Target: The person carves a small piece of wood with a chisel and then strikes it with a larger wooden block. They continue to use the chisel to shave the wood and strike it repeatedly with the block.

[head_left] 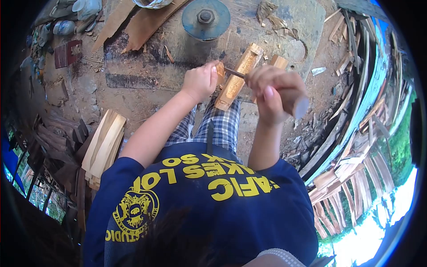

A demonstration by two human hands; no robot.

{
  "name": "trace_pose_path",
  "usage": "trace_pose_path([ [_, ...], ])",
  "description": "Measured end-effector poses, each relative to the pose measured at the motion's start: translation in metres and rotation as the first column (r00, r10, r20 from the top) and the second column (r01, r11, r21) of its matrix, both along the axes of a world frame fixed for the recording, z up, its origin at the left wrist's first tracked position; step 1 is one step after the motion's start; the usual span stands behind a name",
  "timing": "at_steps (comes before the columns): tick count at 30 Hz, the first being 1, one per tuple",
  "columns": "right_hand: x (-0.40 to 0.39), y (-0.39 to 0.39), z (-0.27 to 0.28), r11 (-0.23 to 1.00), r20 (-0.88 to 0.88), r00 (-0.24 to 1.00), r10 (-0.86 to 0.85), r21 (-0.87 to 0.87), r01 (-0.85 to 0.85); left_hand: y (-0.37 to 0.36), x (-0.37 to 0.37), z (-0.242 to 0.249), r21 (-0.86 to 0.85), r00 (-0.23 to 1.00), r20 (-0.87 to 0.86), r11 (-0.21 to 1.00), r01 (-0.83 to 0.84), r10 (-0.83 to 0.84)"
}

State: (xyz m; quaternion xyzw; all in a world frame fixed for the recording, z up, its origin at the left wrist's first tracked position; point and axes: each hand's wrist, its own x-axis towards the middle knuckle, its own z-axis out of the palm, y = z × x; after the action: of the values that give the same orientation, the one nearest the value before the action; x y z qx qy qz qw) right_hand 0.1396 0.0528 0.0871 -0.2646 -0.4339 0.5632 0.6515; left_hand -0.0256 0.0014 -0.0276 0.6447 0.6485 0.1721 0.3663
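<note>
My left hand (201,81) is closed on a small orange-brown wooden piece (220,71), which sticks out past the thumb. In my right hand (269,89) is a chisel-like tool with a thick wooden handle (297,104). Its dark metal blade (235,73) points left, its tip at or very near the small piece; contact cannot be made out. Beneath the blade lies a pale wooden block (230,92) with a hollowed groove, its near end by my knee. Another wooden block (279,62) sits just right of it, partly hidden by my right hand.
A blue round disc with a central nut (205,17) stands on the worn board (169,75). Wood chips and crumpled brown scraps (271,15) lie about. Stacked wooden pieces (104,142) are at my left. Scrap slats (351,196) line the right side.
</note>
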Motion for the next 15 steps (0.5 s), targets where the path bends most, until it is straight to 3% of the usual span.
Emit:
trace_pose_path([
  [1,0.006,0.002,0.013,0.996,0.102,0.994,0.026,0.084,-0.035,0.002,0.000,-0.001,0.011,1.000,-0.004,1.000,0.021,-0.021],
  [4,0.009,0.005,0.040,0.981,0.070,0.997,0.035,0.187,-0.048,-0.001,-0.001,-0.001,0.003,0.999,-0.003,0.999,0.042,-0.042],
  [5,0.002,-0.004,0.030,0.996,0.097,0.994,-0.050,0.081,0.042,0.002,-0.001,0.001,0.003,0.999,-0.002,0.999,0.044,-0.044],
  [10,-0.009,-0.004,0.012,0.999,0.202,0.979,-0.026,-0.020,0.031,0.000,-0.002,0.003,-0.055,0.999,-0.015,0.997,0.051,-0.052],
  [13,0.002,0.008,0.049,0.998,0.196,0.980,-0.046,0.059,0.035,0.005,0.000,-0.003,0.009,0.999,-0.015,0.999,0.036,-0.036],
  [15,0.006,0.010,0.071,0.987,0.008,0.998,-0.056,0.151,0.054,-0.001,0.001,-0.003,0.027,0.999,-0.027,0.999,0.035,-0.034],
])
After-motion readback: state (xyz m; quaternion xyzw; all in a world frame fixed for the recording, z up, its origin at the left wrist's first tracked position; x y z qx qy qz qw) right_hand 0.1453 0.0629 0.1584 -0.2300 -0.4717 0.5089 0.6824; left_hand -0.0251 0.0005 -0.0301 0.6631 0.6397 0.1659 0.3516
